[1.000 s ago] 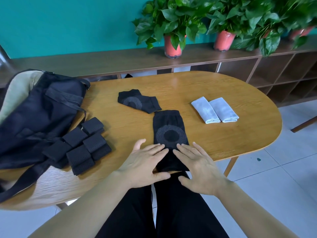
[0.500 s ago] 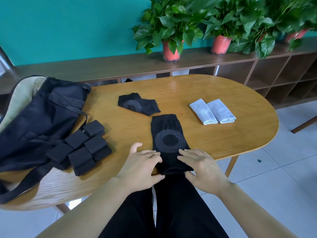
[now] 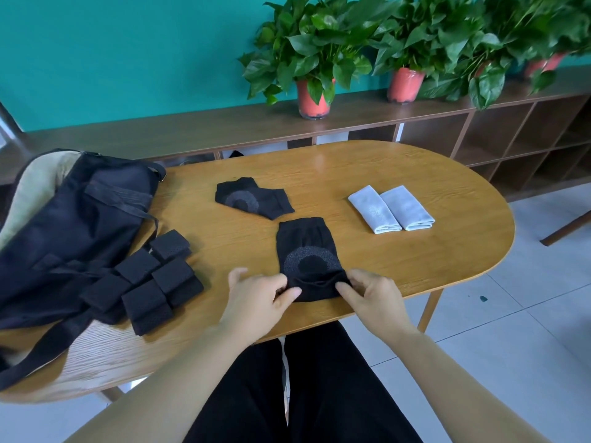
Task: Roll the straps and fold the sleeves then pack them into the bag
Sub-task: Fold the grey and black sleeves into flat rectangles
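A black knee sleeve with a grey ring pattern lies lengthwise near the table's front edge. My left hand pinches its near left corner and my right hand pinches its near right corner; the near end is lifted and bent toward the far end. A second black sleeve lies folded farther back. Two light grey sleeves lie folded side by side at the right. Several rolled black straps sit in a cluster at the left, beside the open black bag.
The oval wooden table ends just in front of my hands, with my black-trousered legs below it. A low wooden shelf unit with potted plants runs along the teal wall behind. A tiled floor lies to the right.
Both hands went from lying flat on the sleeve's near part to pinching its near corners. The near end has come up off the table edge and started to fold over.
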Available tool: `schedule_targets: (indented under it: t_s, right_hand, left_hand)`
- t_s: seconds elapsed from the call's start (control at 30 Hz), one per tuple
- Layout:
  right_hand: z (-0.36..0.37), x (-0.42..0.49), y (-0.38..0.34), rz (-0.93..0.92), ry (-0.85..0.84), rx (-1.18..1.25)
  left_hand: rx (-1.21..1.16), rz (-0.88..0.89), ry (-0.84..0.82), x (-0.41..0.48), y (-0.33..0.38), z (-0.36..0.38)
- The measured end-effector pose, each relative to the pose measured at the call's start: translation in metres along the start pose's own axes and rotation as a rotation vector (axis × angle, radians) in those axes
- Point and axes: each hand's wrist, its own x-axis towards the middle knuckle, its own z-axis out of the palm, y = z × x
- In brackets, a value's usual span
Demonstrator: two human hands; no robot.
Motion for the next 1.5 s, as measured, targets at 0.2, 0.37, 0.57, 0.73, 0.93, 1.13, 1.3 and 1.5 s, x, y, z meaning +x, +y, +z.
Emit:
schedule_targets:
  t_s: [0.2,0.37,0.57,0.73,0.93,1.13,1.3,1.5]
  right_hand:
    - [0.009,0.017,-0.010,0.164,0.052,-0.074]
    - [0.015,0.026,-0.010,0.251,0.033,-0.163]
    - [0.016,0.028,-0.014,0.298,0.031,-0.180]
    - [0.017,0.026,-0.012,0.307,0.050,-0.155]
    - [0.023,0.026,-0.014,0.263,0.087,-0.272]
    - [0.023,0.022,-0.016,0.225,0.159,-0.249]
    - [0.020,0.011,-0.011,-0.022,0.316,-0.276]
    - [0.022,-0.001,-0.007,-0.339,0.281,-0.551]
  left_hand:
    - [-0.111,-0.151,0.013,0.015,0.004,0.003]
    - [-0.053,-0.202,0.000,0.021,0.004,0.013]
    - [-0.071,-0.248,0.027,0.025,0.007,0.015]
    - [-0.156,-0.265,0.048,0.023,0.004,0.016]
    - [0.054,-0.100,0.124,0.018,0.000,0.024]
    - [0.157,0.039,0.222,0.015,0.007,0.018]
    - [0.103,0.296,0.184,0.006,0.015,0.010]
    - [0.171,0.313,-0.056,0.000,0.014,0.022]
